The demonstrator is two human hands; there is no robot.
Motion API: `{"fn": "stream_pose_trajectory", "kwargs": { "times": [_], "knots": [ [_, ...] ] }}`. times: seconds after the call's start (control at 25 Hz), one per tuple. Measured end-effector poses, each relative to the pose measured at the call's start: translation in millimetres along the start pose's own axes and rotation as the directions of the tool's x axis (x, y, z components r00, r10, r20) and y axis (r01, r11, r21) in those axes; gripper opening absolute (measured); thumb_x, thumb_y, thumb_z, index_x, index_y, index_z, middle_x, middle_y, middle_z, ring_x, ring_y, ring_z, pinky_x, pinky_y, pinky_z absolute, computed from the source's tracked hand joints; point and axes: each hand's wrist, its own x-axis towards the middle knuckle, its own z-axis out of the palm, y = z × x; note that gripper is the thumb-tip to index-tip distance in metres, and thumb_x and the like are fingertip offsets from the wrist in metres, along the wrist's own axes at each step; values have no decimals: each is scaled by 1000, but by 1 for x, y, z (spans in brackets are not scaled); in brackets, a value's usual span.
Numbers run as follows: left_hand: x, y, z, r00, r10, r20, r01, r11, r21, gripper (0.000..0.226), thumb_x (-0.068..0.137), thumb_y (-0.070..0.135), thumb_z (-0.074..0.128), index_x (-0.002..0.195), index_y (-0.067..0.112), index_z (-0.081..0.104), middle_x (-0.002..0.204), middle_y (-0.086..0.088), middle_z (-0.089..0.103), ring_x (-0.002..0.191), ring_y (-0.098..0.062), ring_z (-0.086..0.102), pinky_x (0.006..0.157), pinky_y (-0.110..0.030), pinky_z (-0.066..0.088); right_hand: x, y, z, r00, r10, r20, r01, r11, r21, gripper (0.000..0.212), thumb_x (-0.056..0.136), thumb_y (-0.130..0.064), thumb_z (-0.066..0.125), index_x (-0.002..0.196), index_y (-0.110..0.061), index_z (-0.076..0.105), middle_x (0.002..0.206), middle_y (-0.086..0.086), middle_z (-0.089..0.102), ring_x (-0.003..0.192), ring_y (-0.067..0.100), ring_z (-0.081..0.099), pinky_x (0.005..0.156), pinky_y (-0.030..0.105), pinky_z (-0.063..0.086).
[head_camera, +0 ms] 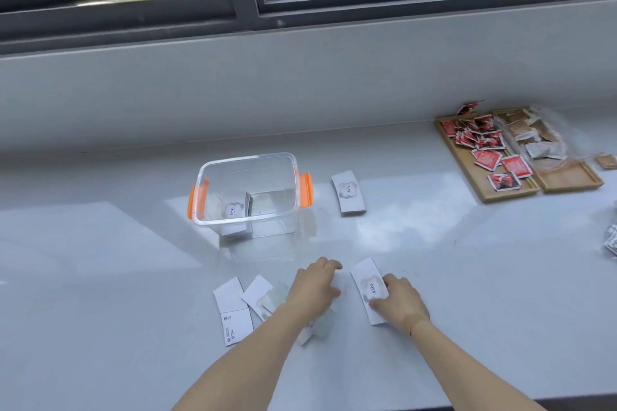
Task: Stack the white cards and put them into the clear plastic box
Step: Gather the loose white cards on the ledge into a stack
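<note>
Grey counter [100,277]: broad pale surface under a window, bearing all items.

Wooden trays [564,177]: two, side by side at far right, long axes running away from the viewer and angled left. One holds red sachets [487,157], too jumbled to count; the other holds beige and white packets.

Clear plastic box [248,192]: one, upright, open-topped, an orange latch at each short end, long axis left to right. Inside, at its left, a stack of white cards [233,208] stands tilted on edge; count not readable.

White cards, loose on the counter: one [348,192] lies flat right of the box, printed side up, long axis pointing away from the viewer. One [369,289] near front centre, long axis likewise, tilted slightly left. At least three more [233,310] overlap in a loose fan to the front left, partly hidden by the forearm.

Left hand [314,287]: palm down, fingers curled, pressing on the fanned cards; whether it grips one cannot be told.

Right hand [400,302]: fingers and thumb closed on the right edge of the front-centre card.
</note>
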Motion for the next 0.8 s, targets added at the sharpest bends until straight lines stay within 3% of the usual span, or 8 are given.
{"fn": "stream_pose_trajectory", "kwargs": {
  "times": [0.12, 0.2, 0.28, 0.44, 0.56, 0.64, 0.8],
  "knots": [
    [-5, -5, -7, 999, -47, 17, 50, 947, -317, 23, 89, 11, 56, 108, 22, 64, 108, 1, 62, 102, -22, 59, 83, -34, 49, -8, 0, 2, 995, -77, 66, 55, 958, 283, 17, 83, -16, 53, 98, -23, 55, 100, 6, 62, 81, 23, 60, 65, 34, 49],
    [-8, -8, -13, 994, -109, 8, 93, 801, -592, 16, 87, 9, 59, 92, 23, 64, 93, 5, 63, 89, -18, 59, 68, -26, 49, -19, -3, 3, 984, -137, 110, 73, 888, 454, 23, 84, -13, 54, 99, -30, 57, 99, 7, 66, 77, 23, 63, 57, 32, 50],
    [-10, -10, -17, 987, -160, -16, 93, 650, -754, 13, 88, 8, 63, 89, 20, 61, 95, 2, 61, 88, -19, 58, 75, -28, 48, -27, -8, 1, 969, -189, 157, 79, 845, 529, 24, 84, -16, 56, 100, -34, 55, 98, 7, 71, 73, 19, 65, 56, 30, 51],
    [-10, -10, -16, 952, -306, -21, 155, 540, -827, 11, 92, 13, 63, 102, 16, 58, 117, -4, 55, 100, -27, 61, 89, -40, 53, -29, -22, -4, 943, -214, 254, 45, 839, 542, 29, 83, -5, 48, 104, -24, 51, 99, 3, 72, 78, 16, 66, 68, 33, 55],
    [-11, -7, -13, 952, -305, -10, 149, 494, -857, 12, 96, 16, 59, 105, 12, 53, 106, -6, 62, 85, -17, 59, 73, -26, 50, -28, -33, -6, 941, -236, 241, 57, 815, 576, 26, 86, -8, 52, 108, -22, 45, 105, 5, 68, 85, 25, 70, 71, 37, 58],
    [-12, -5, -13, 966, -257, -10, 127, 510, -851, 12, 98, 17, 54, 106, 12, 47, 101, -8, 63, 81, -15, 58, 68, -25, 49, -28, -40, -6, 938, -268, 221, 102, 820, 563, 28, 89, -9, 53, 109, -23, 40, 108, 9, 66, 84, 32, 72, 68, 38, 57],
    [-11, -2, -12, 993, -108, -40, 38, 632, -774, 27, 100, 17, 49, 122, 29, 39, 116, 0, 63, 98, -18, 62, 87, -33, 49, -27, -46, -2, 927, -323, 189, 239, 899, 366, 35, 87, -13, 50, 114, -31, 35, 100, 13, 66, 82, 34, 69, 62, 39, 57]
  ]
}}
